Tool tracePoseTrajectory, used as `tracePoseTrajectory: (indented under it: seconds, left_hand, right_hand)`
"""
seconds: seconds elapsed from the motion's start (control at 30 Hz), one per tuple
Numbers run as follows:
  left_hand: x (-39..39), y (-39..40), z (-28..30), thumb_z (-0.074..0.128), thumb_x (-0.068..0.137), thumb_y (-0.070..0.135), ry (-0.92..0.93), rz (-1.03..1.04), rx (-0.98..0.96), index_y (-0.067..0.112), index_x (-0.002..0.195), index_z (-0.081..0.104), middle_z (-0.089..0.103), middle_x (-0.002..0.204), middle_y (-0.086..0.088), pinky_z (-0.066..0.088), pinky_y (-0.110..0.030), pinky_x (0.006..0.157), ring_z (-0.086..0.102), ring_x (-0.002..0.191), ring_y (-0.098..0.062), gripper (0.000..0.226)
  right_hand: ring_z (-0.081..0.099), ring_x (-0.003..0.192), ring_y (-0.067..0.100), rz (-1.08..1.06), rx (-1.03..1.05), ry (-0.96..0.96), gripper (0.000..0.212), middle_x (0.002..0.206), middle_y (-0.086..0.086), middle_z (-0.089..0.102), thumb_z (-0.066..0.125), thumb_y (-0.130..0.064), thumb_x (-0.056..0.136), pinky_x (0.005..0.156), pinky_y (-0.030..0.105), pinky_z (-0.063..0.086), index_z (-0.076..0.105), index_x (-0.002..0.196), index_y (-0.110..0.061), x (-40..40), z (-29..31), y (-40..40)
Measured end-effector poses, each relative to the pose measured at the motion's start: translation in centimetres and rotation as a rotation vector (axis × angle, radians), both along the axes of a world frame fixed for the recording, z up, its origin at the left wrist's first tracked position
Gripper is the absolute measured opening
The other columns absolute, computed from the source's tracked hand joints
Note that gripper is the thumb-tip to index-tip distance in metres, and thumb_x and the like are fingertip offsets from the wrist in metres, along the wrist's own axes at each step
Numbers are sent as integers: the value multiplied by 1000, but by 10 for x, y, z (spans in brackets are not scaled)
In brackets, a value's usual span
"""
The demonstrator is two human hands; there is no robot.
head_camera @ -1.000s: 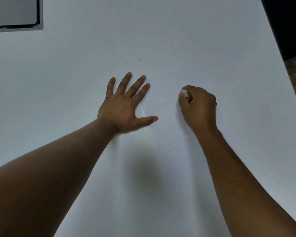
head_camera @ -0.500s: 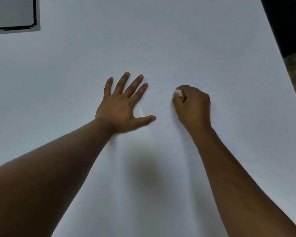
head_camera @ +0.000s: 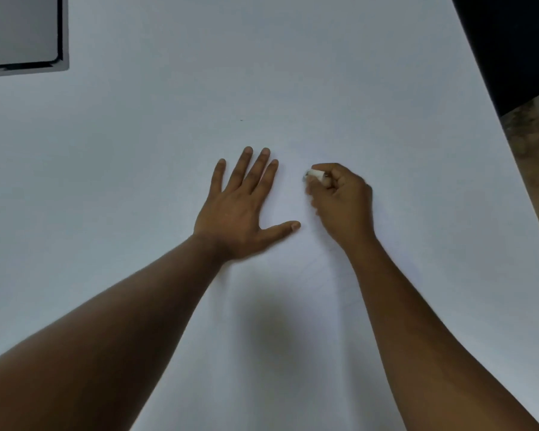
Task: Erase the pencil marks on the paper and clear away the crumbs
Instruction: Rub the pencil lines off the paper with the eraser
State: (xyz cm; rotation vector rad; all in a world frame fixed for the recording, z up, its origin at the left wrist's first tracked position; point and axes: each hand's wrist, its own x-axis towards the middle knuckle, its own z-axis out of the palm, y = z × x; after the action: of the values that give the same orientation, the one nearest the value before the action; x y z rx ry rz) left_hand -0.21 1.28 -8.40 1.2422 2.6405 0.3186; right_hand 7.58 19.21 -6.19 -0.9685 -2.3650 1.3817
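A white sheet of paper (head_camera: 324, 306) lies on the white table, its edges barely distinguishable. Faint curved pencil lines (head_camera: 321, 275) run across it between my two forearms. My left hand (head_camera: 243, 209) lies flat with fingers spread, pressing the paper down. My right hand (head_camera: 343, 200) is closed around a small white eraser (head_camera: 315, 174), whose end sticks out past my fingertips and rests on the paper just right of my left fingers. No crumbs are clear enough to tell.
A grey laptop corner (head_camera: 25, 32) sits at the top left. The table's right edge (head_camera: 511, 181) curves down, with a dark object (head_camera: 511, 42) and speckled floor (head_camera: 529, 135) beyond. A tiny dark speck (head_camera: 241, 120) lies above my left hand.
My right hand with the eraser has slid leftward across the paper, closer to my left hand. My left hand has stayed flat in place.
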Motion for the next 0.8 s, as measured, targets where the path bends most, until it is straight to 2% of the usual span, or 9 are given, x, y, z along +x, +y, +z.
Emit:
tracePoseTrajectory:
  seconds: [0.07,0.13,0.23,0.33,0.43,0.57,0.67,0.8]
  left_hand:
    - [1,2,-3,17,89,89,14,15,-42,19,165,-1,-9,173,1,-4,-56,126,-17,158,-21,105]
    - [0,2,-5,13,88,88,36,-2,-65,18,165,2,-8,173,-2,-4,-56,127,-15,158,-23,105]
    - [-1,2,-8,17,89,85,58,-20,-80,16,165,6,-6,173,-3,-3,-56,127,-13,159,-25,103]
    - [-1,3,-5,15,88,87,47,-11,-126,17,165,1,-11,173,-2,-3,-57,126,-17,158,-24,105]
    - [0,6,1,11,87,90,35,7,-152,17,164,-5,-16,172,-1,-4,-57,126,-20,157,-22,107]
    - [1,7,2,14,89,89,38,13,-142,15,165,-1,-12,172,-1,-2,-57,126,-18,158,-22,107]
    - [1,6,2,15,89,89,46,12,-147,16,165,-1,-12,172,-1,-1,-58,126,-17,158,-23,106]
    - [-1,6,0,14,88,88,46,-2,-146,16,165,1,-10,173,-2,-1,-58,126,-16,158,-24,106]
  right_hand:
    - [63,68,12,142,172,0,11,72,-10,64,67,-26,89,70,36,56,71,95,-18,1,0,-14]
    - [61,65,13,251,231,9,12,70,-9,62,65,-26,90,65,35,55,69,93,-15,0,1,-29]
    - [61,63,17,338,330,-24,13,70,-2,65,63,-25,91,62,36,54,66,95,-13,-6,1,-39]
    - [60,61,23,321,419,-49,12,68,4,64,60,-21,91,58,36,53,62,91,-9,-12,3,-37]
    - [59,60,32,116,465,-97,9,67,10,63,57,-18,88,55,31,45,57,85,-9,-7,2,-10]
    - [54,54,25,-55,457,-87,10,62,6,58,56,-14,85,52,35,49,54,78,-7,5,-1,26]
    - [57,57,23,-43,388,-62,9,65,4,61,59,-16,86,54,31,48,58,83,-7,0,1,13]
    - [63,63,27,185,395,-43,13,70,4,65,63,-22,89,57,32,50,61,92,-10,-9,1,-27]
